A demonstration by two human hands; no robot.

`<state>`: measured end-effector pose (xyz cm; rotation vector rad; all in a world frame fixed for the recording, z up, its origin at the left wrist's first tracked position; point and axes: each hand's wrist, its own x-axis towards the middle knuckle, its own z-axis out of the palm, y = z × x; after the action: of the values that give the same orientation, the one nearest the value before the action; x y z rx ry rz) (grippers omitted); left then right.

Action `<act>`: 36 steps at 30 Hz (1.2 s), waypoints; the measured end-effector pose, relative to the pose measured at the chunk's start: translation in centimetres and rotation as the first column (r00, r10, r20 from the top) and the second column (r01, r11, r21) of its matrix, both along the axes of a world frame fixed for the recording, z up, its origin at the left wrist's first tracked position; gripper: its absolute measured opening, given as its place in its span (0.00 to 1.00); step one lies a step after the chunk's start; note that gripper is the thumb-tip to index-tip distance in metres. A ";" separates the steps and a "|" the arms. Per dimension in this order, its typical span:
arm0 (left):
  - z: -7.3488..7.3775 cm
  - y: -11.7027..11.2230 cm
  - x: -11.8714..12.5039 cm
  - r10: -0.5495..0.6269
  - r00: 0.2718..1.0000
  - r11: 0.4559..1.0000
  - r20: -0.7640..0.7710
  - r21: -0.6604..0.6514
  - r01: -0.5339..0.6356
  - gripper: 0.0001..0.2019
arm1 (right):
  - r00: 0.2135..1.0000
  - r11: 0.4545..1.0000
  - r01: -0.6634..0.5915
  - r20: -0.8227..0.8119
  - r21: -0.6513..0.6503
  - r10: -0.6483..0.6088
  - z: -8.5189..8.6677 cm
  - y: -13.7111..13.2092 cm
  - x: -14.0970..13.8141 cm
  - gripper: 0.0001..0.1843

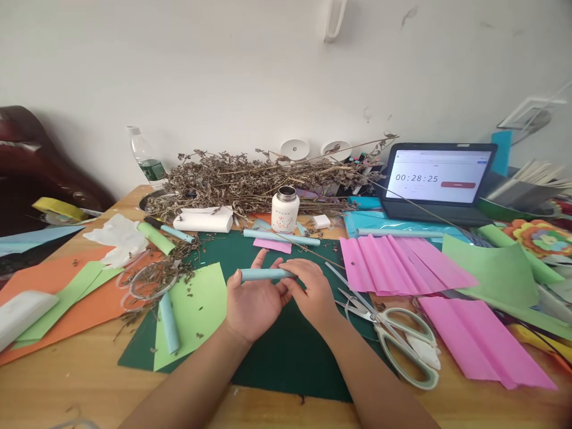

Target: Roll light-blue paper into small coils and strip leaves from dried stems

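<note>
A light blue rolled paper tube (263, 274) lies level between my two hands above the dark green cutting mat (286, 351). My left hand (254, 304) is turned palm up under the tube, with the thumb at its left end and some fingers stretched out behind it. My right hand (310, 292) pinches the tube's right end, fingertips closed around it. Beyond my hands, another light blue paper tube (281, 237) lies on a pink paper piece (272, 245). A third blue tube (168, 322) rests on a light green sheet (196, 310) at the left.
Scissors (397, 339) lie right of my hands beside pink crepe paper (397, 262). A white open-topped bottle (285, 210) stands behind the mat, before a heap of dried stems (232, 179). A tablet (438, 179) showing a timer stands back right; a plastic bottle (147, 155) back left.
</note>
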<state>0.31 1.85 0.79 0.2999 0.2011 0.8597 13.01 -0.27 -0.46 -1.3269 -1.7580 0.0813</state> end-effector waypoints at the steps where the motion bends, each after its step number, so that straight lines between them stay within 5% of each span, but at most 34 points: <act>1: 0.0 0.0 0.0 0.002 1.000 1.000 -0.003 0.001 -0.002 0.27 | 1.000 1.000 -0.004 0.002 -0.004 0.004 0.0 0.0 0.0 0.12; 9: 0.2 0.2 -0.2 -0.027 0.999 1.000 -0.028 -0.005 0.027 0.27 | 1.000 1.000 0.014 0.013 -0.015 -0.014 -0.4 0.1 -0.1 0.11; 22: 0.3 -0.2 0.2 0.108 0.984 0.994 -0.138 0.044 -0.103 0.27 | 0.999 0.999 -0.003 0.042 -0.049 0.005 -0.9 0.3 0.0 0.10; 29: 0.1 -0.2 0.1 0.255 0.934 0.955 -0.250 0.214 -0.204 0.22 | 0.999 0.999 -0.018 0.042 -0.039 0.019 -1.0 0.3 0.0 0.10; 33: 0.6 0.9 -0.8 0.377 0.872 0.896 -0.312 0.360 -0.259 0.22 | 1.000 1.000 0.019 0.017 0.012 -0.019 -0.9 0.3 0.4 0.16; 36: 1.1 1.9 -2.0 0.593 0.733 0.724 -0.333 0.619 -0.304 0.26 | 0.998 0.998 0.065 0.002 0.012 -0.065 -1.2 0.5 0.7 0.18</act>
<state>-1.66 3.75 1.88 1.0499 0.5638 1.3359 13.75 0.19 -1.65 -1.3751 -1.7133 0.0322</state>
